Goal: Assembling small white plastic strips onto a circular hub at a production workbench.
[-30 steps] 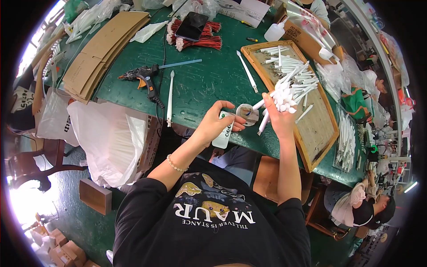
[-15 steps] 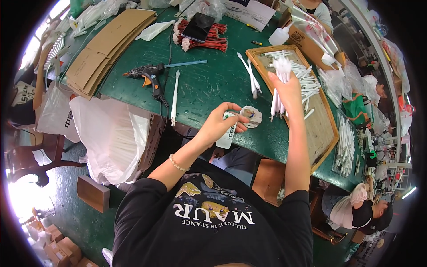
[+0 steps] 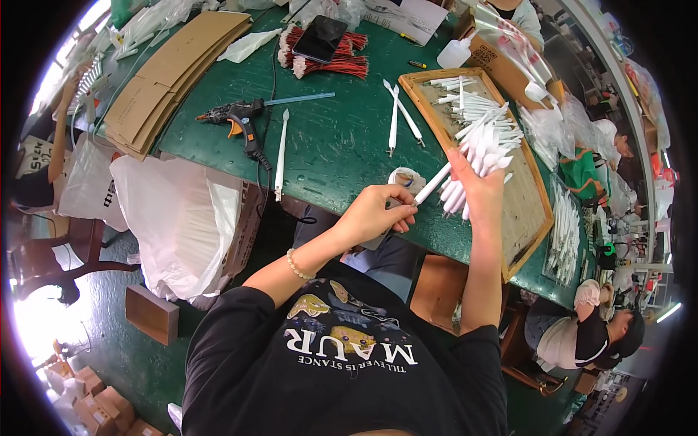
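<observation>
My right hand (image 3: 481, 190) is closed round a bunch of white flameless taper candles (image 3: 486, 145), their flame-shaped tips fanned away from me. One candle (image 3: 434, 184) slants out of the bunch toward my left hand (image 3: 379, 212). The left thumb and fingers pinch its lower end. Under the left palm shows the edge of a remote control (image 3: 374, 241), mostly hidden. Just beyond the left fingers sits a small round whitish roll or dish (image 3: 407, 179), partly covered. Two loose candles (image 3: 402, 116) lie crossed farther out, and a single candle (image 3: 282, 156) lies to the left.
A wood-framed tray (image 3: 527, 240) with many candles stands at right. On the green table (image 3: 342, 138) lie a glue gun (image 3: 236, 120), red wire bundles (image 3: 338, 67), a phone (image 3: 320, 38) and stacked cardboard (image 3: 171, 80). A co-worker (image 3: 582, 327) sits at right.
My right hand has come nearer with the bunch and tilted it. My left fingers have closed on one candle's end. The loose candles beside the tray now lie crossed.
</observation>
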Action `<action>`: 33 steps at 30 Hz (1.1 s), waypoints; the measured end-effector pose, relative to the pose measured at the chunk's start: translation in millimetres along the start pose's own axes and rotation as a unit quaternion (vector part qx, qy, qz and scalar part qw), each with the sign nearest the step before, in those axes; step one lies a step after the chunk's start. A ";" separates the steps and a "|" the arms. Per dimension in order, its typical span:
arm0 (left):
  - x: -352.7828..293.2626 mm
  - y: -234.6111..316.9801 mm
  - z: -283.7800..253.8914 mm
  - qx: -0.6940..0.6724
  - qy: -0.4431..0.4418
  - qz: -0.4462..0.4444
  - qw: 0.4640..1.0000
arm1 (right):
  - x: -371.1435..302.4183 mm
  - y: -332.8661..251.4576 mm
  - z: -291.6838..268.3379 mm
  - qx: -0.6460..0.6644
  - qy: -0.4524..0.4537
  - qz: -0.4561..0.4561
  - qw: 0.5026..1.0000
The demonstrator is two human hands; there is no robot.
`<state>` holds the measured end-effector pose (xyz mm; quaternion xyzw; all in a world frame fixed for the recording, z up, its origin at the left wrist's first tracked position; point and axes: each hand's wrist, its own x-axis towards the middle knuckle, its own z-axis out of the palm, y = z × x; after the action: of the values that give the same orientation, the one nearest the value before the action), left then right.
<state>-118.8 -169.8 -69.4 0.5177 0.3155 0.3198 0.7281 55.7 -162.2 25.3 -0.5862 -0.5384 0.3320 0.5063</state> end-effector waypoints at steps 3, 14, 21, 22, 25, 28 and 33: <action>-1.3 5.8 -0.3 0.005 0.009 0.009 1.000 | -0.3 14.8 -6.6 0.046 0.037 -0.042 0.997; -3.9 5.3 -12.9 -0.078 0.069 -0.009 0.994 | 2.0 35.3 11.2 0.001 0.160 -0.100 0.982; -2.7 3.9 -14.9 -0.100 0.069 0.009 0.993 | 3.3 30.8 16.5 -0.021 0.136 -0.104 0.985; -2.8 4.1 -15.0 -0.097 0.067 0.011 0.993 | 3.5 30.8 17.1 -0.013 0.124 -0.105 0.987; -2.1 3.1 -15.3 -0.101 0.069 0.006 0.992 | 4.4 26.6 23.0 -0.037 0.134 -0.114 0.984; -2.2 4.2 -15.6 -0.101 0.075 0.002 0.992 | 5.5 26.2 24.5 -0.082 0.139 -0.129 0.978; -2.1 3.9 -14.9 -0.114 0.079 0.003 0.990 | 4.3 28.9 26.3 -0.089 0.149 -0.136 0.975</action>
<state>-132.4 -162.2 -69.3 0.4056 0.3325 0.3958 0.7538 40.5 -149.2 -8.6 -0.5928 -0.5589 0.1201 0.5672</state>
